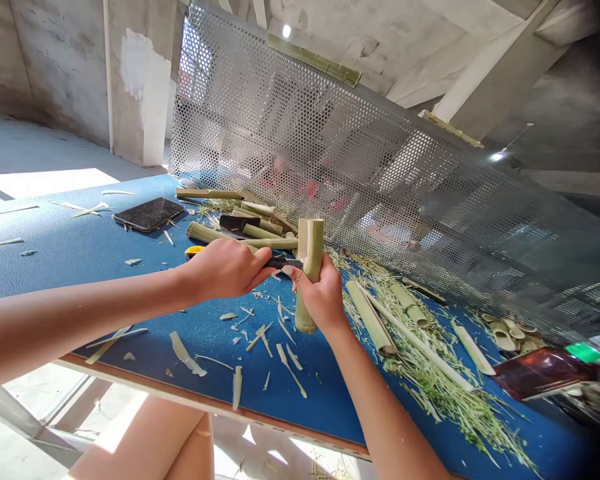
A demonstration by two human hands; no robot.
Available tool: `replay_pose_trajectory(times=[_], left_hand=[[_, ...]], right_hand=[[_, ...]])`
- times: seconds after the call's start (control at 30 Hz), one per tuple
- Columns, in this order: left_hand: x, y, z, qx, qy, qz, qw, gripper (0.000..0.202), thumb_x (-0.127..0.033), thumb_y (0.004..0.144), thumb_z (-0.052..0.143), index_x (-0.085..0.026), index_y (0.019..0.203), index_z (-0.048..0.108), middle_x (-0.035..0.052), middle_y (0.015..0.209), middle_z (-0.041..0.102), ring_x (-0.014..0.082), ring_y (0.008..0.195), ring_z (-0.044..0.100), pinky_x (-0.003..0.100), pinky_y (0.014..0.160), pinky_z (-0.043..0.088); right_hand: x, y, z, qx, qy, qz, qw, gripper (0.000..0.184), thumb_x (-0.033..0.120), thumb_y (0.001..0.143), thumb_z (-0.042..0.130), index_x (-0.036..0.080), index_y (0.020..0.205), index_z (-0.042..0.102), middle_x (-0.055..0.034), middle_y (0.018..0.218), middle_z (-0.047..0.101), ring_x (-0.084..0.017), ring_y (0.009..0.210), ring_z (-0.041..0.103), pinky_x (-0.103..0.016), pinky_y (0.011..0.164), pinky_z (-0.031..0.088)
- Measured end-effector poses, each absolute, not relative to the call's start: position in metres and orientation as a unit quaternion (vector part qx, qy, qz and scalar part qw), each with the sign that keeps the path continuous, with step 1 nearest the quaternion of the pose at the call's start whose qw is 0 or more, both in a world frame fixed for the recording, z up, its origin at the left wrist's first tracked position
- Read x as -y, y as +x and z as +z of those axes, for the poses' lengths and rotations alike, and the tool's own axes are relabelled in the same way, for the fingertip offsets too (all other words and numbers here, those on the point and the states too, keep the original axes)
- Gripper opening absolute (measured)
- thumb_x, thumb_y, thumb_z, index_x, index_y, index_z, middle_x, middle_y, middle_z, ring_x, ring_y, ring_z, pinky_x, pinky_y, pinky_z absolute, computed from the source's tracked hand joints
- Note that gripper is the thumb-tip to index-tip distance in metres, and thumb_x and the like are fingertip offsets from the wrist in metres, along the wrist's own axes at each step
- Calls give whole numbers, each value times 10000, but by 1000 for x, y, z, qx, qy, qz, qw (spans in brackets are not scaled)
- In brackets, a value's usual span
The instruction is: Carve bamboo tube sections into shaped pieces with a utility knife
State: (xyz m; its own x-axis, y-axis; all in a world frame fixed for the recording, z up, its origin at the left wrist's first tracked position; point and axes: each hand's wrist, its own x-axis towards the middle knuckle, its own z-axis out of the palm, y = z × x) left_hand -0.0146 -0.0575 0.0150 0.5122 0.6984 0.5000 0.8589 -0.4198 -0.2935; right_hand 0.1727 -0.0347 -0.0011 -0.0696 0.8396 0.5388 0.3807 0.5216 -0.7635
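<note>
My left hand (230,268) is closed around the handle of a utility knife with a yellow end (194,251) and a dark body. Its front end points right and meets the side of a bamboo piece (307,313), where a pale cut face shows above it. The bamboo stands upright, its foot at the blue table. Wrapped round the bamboo's middle from the right is my right hand (325,290), its thumb close to the blade. The blade's tip is hard to make out. Pale bamboo shavings (283,367) lie below both hands.
Several bamboo pieces (260,230) lie behind my hands, and a phone (150,215) at the left. A heap of shredded strips (445,380) and a dark red bottle (545,373) are at the right. A perforated metal screen (380,160) borders the blue table (145,293).
</note>
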Motion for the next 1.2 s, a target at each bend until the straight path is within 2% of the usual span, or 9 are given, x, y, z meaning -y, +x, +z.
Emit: replay_pose_trajectory(times=[0.23,0.33,0.43,0.53,0.73,0.97,1.2], left_hand=[[55,-14,21,485,-807,-146,303,515,-479,947,122,-164,904,527,79,602,599,198,494,556,238,444,180],[44,-30,33,557,-752,-138,324,531,-446,954,91,-136,938,522,99,605,600,202,510,559,227,468,222],[37,-44,44,602,-714,-142,329,516,-428,956,113,-116,976,523,112,630,609,215,535,566,231,484,256],[41,-41,42,577,-750,-163,280,485,-442,951,160,-136,969,536,90,629,612,206,514,557,237,472,261],[50,-16,14,467,-858,-170,134,393,-408,932,278,-166,861,580,65,649,632,165,501,561,250,439,262],[48,-17,8,458,-860,-192,120,393,-399,929,272,-167,867,583,61,615,622,175,473,566,263,406,260],[45,-18,7,414,-882,-209,81,374,-364,930,267,-175,816,568,29,527,553,135,400,492,270,384,246]], right_hand=[[33,168,-4,671,-454,317,493,388,513,646,685,210,785,486,69,478,500,-118,376,474,-271,404,415],[30,167,-8,670,-461,368,451,434,524,598,715,212,773,469,75,462,489,-125,368,469,-274,386,403],[26,169,-10,667,-450,383,454,484,470,536,766,206,817,473,76,514,514,-121,401,482,-278,423,426],[21,173,-11,661,-439,362,489,523,428,491,793,201,834,471,60,603,554,-115,454,504,-282,483,452],[13,180,-15,670,-451,287,516,596,457,478,792,197,900,462,34,690,570,-148,607,551,-309,614,472],[16,178,-15,682,-440,271,517,578,433,512,781,211,923,441,45,713,554,-145,638,555,-299,633,467],[17,178,-16,679,-453,271,510,612,452,487,796,204,928,453,30,734,561,-165,681,578,-310,645,473]])
